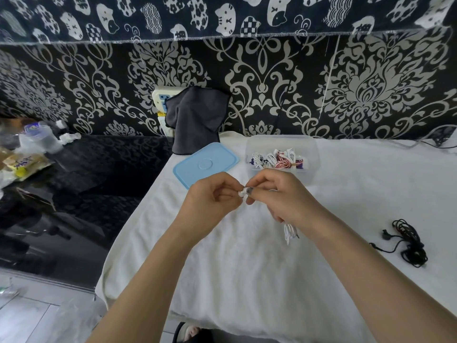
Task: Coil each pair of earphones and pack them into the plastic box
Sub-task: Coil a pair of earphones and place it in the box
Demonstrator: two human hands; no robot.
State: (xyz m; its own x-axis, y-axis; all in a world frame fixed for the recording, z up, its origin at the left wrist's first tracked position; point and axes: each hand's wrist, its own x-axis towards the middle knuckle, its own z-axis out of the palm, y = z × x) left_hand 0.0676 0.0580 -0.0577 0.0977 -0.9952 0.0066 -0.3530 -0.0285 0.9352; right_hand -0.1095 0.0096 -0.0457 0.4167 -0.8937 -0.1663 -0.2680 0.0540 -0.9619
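Note:
Both hands meet above the white towel-covered table [247, 256]. My left hand [212, 201] pinches the white earbud end of a pair of white earphones [243, 193]. My right hand [279, 196] pinches the same end, and loops of the white cord hang below its palm near the wrist. Behind the hands stands the clear plastic box [312, 154], holding several coiled earphones in white, red and purple. A loose pair of black earphones [408, 241] lies tangled on the towel at the right.
The box's light blue lid [206, 163] lies flat left of the box. A dark grey cloth [195, 120] hangs over a power strip at the back. A dark glossy table with bottles and snack packs [27, 154] is at the left. A cable [408, 144] runs along the back right.

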